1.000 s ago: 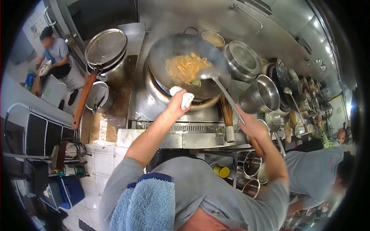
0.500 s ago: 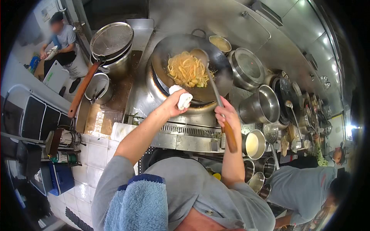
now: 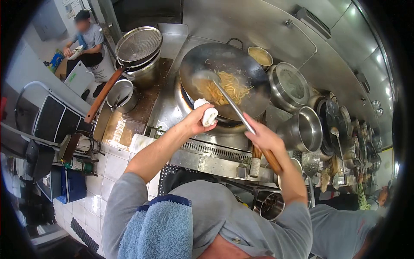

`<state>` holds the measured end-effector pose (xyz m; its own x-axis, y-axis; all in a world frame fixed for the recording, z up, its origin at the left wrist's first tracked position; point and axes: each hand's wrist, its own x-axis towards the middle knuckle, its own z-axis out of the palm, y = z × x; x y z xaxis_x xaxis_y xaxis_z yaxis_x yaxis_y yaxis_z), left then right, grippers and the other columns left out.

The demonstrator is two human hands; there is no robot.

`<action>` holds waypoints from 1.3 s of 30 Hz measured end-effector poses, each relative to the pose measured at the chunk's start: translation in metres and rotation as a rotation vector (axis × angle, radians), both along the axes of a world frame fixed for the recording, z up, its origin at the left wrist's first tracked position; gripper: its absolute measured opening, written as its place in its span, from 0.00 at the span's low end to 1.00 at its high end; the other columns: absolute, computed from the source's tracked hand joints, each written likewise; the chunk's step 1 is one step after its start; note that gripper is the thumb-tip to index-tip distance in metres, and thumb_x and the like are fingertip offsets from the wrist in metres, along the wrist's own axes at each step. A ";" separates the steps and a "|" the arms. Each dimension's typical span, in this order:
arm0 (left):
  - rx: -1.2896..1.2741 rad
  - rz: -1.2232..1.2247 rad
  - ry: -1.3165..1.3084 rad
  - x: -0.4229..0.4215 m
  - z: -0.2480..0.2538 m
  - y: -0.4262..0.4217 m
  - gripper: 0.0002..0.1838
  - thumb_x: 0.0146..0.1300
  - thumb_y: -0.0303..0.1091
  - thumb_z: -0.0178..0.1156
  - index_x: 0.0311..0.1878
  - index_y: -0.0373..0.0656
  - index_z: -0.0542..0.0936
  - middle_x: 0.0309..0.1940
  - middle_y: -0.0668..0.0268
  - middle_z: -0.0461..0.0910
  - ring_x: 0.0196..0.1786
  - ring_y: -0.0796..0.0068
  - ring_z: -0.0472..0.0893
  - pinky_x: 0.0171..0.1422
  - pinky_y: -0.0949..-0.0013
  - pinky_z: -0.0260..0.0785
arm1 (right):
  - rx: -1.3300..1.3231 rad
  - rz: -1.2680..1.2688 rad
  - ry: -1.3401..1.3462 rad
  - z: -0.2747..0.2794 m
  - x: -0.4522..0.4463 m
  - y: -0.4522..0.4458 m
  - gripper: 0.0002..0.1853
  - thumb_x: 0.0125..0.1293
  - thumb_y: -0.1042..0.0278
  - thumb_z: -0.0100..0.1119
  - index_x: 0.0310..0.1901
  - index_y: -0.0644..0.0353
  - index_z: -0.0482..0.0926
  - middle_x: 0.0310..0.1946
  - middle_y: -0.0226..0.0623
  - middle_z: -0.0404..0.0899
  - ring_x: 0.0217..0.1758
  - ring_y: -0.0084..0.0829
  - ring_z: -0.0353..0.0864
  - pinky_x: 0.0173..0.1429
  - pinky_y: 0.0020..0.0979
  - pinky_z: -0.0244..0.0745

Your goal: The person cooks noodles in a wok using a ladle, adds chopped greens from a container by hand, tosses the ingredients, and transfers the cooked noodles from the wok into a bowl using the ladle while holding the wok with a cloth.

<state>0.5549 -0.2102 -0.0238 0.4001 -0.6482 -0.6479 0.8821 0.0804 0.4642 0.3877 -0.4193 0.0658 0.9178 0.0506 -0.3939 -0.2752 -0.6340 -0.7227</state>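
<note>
My left hand (image 3: 197, 122) is closed around a folded white cloth (image 3: 210, 117) at the near rim of a large dark wok (image 3: 202, 56). Whether a wok handle sits inside the cloth is hidden. My right hand (image 3: 266, 137) grips a long metal ladle (image 3: 232, 102) near its wooden end, which runs back under my forearm. The ladle's bowl is low in the left part of the wok, blurred by motion. Beside it, a heap of yellow noodles (image 3: 235, 87) lies in the middle and right of the wok.
Left of the wok, strainers (image 3: 140, 44) with a long wooden handle rest on a pot. A bowl (image 3: 260, 56) and metal pots (image 3: 300, 128) stand to the right. A bamboo brush (image 3: 255, 166) is at the front edge. One person (image 3: 88, 41) sits back left; another (image 3: 345, 228) is close right.
The ladle bowl has moved left across the wok, while my right hand has shifted right and nearer. The noodles now lie more spread and further right. My left hand keeps its grip.
</note>
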 end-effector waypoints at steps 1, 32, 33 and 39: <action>0.021 0.003 -0.007 -0.001 0.006 0.001 0.12 0.60 0.44 0.64 0.40 0.49 0.77 0.38 0.65 0.79 0.42 0.60 0.79 0.45 0.60 0.76 | -0.170 0.093 -0.154 -0.001 -0.023 -0.007 0.40 0.65 0.71 0.55 0.75 0.51 0.45 0.26 0.47 0.76 0.24 0.42 0.76 0.29 0.38 0.72; -0.254 -0.024 0.082 -0.024 -0.045 -0.019 0.08 0.66 0.39 0.54 0.32 0.48 0.73 0.22 0.67 0.76 0.22 0.71 0.76 0.23 0.69 0.68 | -0.148 -0.383 -0.035 0.013 -0.075 0.066 0.37 0.65 0.67 0.54 0.74 0.54 0.52 0.29 0.47 0.79 0.22 0.34 0.78 0.33 0.36 0.75; -0.214 0.029 0.055 -0.036 -0.048 -0.016 0.07 0.66 0.40 0.54 0.34 0.49 0.73 0.24 0.67 0.77 0.23 0.70 0.76 0.23 0.69 0.68 | -0.251 -0.363 -0.126 0.000 -0.065 0.066 0.37 0.65 0.66 0.55 0.74 0.53 0.52 0.30 0.51 0.80 0.24 0.39 0.78 0.36 0.39 0.75; -0.145 0.102 0.107 -0.098 -0.030 0.041 0.05 0.66 0.39 0.53 0.34 0.54 0.73 0.25 0.70 0.78 0.27 0.73 0.79 0.25 0.68 0.71 | -0.308 -0.385 -0.321 0.015 -0.099 0.089 0.36 0.66 0.65 0.55 0.74 0.52 0.53 0.29 0.57 0.78 0.31 0.51 0.79 0.41 0.42 0.74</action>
